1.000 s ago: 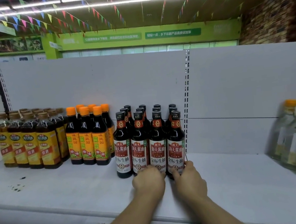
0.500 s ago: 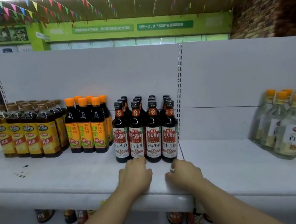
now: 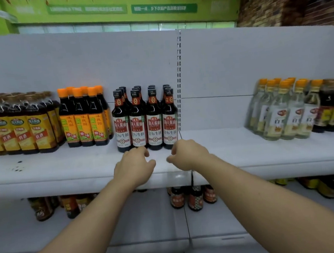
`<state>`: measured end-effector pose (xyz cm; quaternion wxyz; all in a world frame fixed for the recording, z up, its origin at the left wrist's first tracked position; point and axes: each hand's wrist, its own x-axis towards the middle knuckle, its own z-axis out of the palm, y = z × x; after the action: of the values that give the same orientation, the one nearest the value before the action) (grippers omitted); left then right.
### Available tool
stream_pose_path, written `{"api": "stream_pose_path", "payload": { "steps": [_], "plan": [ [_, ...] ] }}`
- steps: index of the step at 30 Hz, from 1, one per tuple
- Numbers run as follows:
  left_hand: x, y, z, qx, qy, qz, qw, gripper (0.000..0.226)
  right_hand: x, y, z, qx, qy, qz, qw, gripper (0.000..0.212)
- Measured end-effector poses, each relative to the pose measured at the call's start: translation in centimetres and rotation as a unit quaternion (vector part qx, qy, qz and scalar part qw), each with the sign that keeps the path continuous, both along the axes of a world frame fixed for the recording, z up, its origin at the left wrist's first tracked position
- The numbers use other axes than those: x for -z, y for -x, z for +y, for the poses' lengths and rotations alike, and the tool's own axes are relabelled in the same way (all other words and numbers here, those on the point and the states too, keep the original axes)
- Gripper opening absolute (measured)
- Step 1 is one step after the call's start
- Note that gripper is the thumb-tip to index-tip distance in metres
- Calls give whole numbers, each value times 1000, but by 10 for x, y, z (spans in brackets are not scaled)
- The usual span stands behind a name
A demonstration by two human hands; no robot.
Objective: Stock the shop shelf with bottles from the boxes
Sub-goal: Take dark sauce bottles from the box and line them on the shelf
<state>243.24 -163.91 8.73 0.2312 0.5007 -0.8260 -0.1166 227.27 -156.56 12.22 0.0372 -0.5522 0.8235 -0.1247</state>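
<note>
Head view: both forearms reach to the front of a white shelf (image 3: pixel 64 171). The left hand (image 3: pixel 134 166) and right hand (image 3: pixel 187 155) hang side by side over its edge, fingers (image 3: pixel 142 150) loosely curled and holding nothing. Just behind them stand the dark soy sauce bottles (image 3: pixel 145 124) with red and white labels, upright in four neat rows against the back panel. Left of these are orange-capped bottles (image 3: pixel 83 118), then yellow-labelled bottles (image 3: pixel 19 128). Well apart to the right stand clear bottles (image 3: pixel 283 111). More small bottles (image 3: pixel 193 198) sit on the shelf below.
</note>
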Motion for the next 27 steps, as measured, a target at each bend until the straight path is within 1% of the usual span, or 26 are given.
{"api": "stream_pose_path", "payload": {
  "steps": [5, 11, 15, 17, 20, 23, 27],
  "plan": [
    [6, -16, 31, -2, -3, 19, 1000, 42, 4, -10, 30, -12, 11, -25, 1000, 34],
    [32, -36, 64, -15, -23, 37, 999, 39, 24, -18, 61, -30, 25, -72, 997, 35],
    [62, -50, 89, -47, -21, 57, 997, 29, 51, -22, 75, -61, 22, -115, 991, 27],
    [82, -57, 102, -65, -28, 60, 996, 31, 71, -24, 82, -74, 6, -129, 989, 26],
    [118, -64, 122, -97, -73, 44, 992, 36, 107, -25, 91, -93, -39, -142, 985, 31],
    [160, -68, 144, -117, -121, 32, 985, 36, 148, -25, 102, -107, -81, -159, 978, 26],
    [211, -76, 172, -148, -173, 10, 974, 38, 204, -24, 116, -111, -149, -169, 968, 27]
  ]
}}
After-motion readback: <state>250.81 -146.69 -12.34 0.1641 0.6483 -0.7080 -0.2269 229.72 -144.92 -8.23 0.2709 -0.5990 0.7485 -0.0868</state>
